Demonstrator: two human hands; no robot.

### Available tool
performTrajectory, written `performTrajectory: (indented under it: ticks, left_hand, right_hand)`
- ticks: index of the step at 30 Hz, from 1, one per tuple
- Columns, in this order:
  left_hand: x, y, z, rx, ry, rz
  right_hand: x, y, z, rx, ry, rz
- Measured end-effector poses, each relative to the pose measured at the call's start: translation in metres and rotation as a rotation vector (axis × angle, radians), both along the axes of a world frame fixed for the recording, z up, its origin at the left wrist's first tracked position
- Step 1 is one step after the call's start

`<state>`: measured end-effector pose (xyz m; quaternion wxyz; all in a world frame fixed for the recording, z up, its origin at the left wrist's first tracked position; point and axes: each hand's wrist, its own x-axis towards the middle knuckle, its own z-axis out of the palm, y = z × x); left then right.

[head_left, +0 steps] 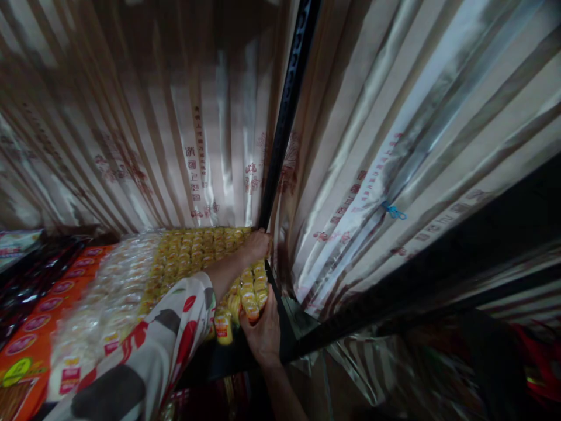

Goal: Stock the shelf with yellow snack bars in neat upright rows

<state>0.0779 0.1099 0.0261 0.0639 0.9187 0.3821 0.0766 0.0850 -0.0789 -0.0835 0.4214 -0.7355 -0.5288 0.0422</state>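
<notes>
Small yellow-wrapped packets [190, 248] lie in close rows on a dark shelf, some with a red label at the front end. My right hand [265, 330] comes up from below and grips the front of the rightmost row of yellow packets [252, 295], thumb on one side and fingers on the other. That row looks slightly raised at its front. Crossing over the rows, my left hand [258, 244] is at the back right corner, beside the dark post. Its fingers are curled, and what lies under them is hidden.
Left of the yellow rows are clear-wrapped pale packets [103, 292], orange packages [52, 310] and dark red shiny ones [33, 292]. A black perforated post [289, 88] rises behind. Printed curtains [197, 146] hang around the shelf, one with a blue tie [394, 211]. A dark rail [372, 304] runs right.
</notes>
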Motion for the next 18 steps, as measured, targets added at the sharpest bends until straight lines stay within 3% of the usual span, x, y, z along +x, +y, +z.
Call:
performTrajectory:
  ticks: [6, 18]
  left_hand:
    - [0.006, -0.003, -0.007, 0.035, 0.078, -0.056]
    - [0.007, 0.003, -0.011, 0.018, 0.063, -0.032]
  right_hand:
    - [0.001, 0.000, -0.005, 0.012, 0.001, -0.013]
    - [0.000, 0.000, -0.002, -0.010, -0.021, -0.017]
